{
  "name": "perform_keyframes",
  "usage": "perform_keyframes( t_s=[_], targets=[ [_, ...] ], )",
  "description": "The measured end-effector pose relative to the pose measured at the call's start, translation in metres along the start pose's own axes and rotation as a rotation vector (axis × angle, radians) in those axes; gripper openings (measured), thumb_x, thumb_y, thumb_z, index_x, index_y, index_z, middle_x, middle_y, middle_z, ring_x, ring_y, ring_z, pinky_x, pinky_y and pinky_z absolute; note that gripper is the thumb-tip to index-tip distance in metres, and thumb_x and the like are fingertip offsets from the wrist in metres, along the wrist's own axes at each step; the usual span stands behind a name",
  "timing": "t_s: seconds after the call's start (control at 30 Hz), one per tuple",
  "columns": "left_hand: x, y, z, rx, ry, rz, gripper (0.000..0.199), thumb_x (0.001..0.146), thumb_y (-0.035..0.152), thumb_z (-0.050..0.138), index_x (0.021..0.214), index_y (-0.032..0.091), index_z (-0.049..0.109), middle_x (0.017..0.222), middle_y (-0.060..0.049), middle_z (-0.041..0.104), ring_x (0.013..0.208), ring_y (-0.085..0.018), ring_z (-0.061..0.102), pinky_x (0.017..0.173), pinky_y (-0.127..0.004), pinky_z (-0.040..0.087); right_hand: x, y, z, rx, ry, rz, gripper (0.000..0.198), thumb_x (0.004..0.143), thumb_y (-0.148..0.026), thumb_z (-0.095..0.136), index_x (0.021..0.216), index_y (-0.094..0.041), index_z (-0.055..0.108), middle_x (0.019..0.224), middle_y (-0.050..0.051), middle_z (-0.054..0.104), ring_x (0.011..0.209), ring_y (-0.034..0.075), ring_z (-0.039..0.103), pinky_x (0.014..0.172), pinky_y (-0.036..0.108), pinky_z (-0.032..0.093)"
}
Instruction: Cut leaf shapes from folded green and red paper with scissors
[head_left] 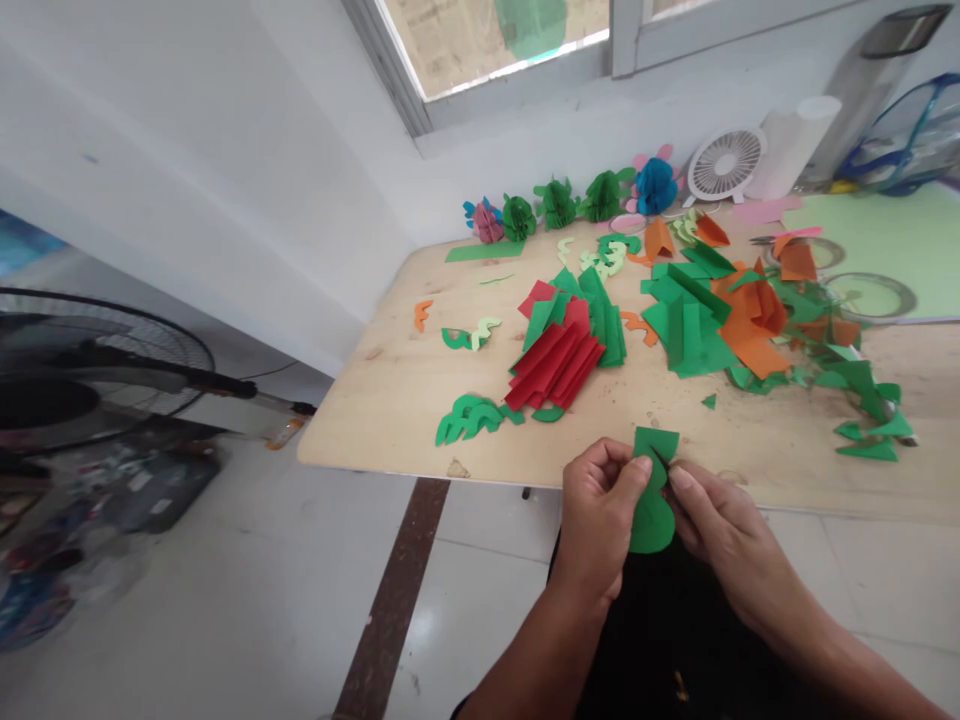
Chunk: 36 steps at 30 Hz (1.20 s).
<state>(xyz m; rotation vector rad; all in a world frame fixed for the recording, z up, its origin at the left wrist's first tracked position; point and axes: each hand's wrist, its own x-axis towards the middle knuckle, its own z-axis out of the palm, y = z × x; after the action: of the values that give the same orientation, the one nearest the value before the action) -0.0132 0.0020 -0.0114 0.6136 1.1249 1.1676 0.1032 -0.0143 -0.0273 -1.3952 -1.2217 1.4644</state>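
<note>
Black cloth [652, 650] covers my lap, smooth and matte, cut off by the lower edge, with a small gold-coloured mark near it. Just above it, nearer me and to the right of the red folded sheets [555, 368], I hold a flat green paper piece [652, 520], square-edged at its far end, with rounded lobes and a curved notch. Stiff and crisply creased, those red sheets lie fanned on a pale wood-grained table [382, 405]. Wavy, scalloped green cutouts [469, 418] rest to their left and nearer me; creased green sheets [694, 335] and orange folded sheets [752, 320] heap to their right, with jagged green scraps [862, 385] farther along. Beyond them, pleated paper balls [559, 203], green, pink and blue, stand by the wall near a round white fan [726, 165].

A wire-caged floor fan [112, 380], well left of the red sheets, is blurred and cut off at the edge.

My left hand [600, 512] is narrow, its thumb pressing the green piece against curled fingers. My right hand [716, 515] is closed on a dark-tipped tool [661, 456] at the notch; my fingers hide most of it, so I cannot tell its full shape.
</note>
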Motion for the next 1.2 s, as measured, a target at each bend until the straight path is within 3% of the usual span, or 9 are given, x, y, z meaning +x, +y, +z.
perform_keyframes(
  t_s=[0.27,1.2],
  targets=[
    [0.0026,0.0039,-0.0007,0.044,0.031,0.067,0.018,0.072,0.029,0.068,0.067,0.016,0.056,0.058,0.003,0.052,0.056,-0.008,0.045,0.056,-0.021,0.037,-0.0010,-0.0026,0.0004,0.003,-0.004,0.000,0.043,0.093,-0.051,0.041,0.061,-0.023,0.035,0.054,-0.007,0.027,0.047,0.010,0.024,0.043,0.025,0.019],
    [0.0014,0.0091,-0.0047,0.142,-0.064,0.002,0.017,0.073,0.025,0.065,0.066,0.015,0.053,0.057,0.004,0.048,0.054,-0.007,0.038,0.052,-0.021,0.030,0.0017,-0.0015,-0.0022,0.025,-0.020,-0.025,0.043,0.093,-0.049,0.043,0.061,-0.022,0.034,0.055,-0.007,0.026,0.048,0.010,0.022,0.043,0.025,0.017]
  ],
)
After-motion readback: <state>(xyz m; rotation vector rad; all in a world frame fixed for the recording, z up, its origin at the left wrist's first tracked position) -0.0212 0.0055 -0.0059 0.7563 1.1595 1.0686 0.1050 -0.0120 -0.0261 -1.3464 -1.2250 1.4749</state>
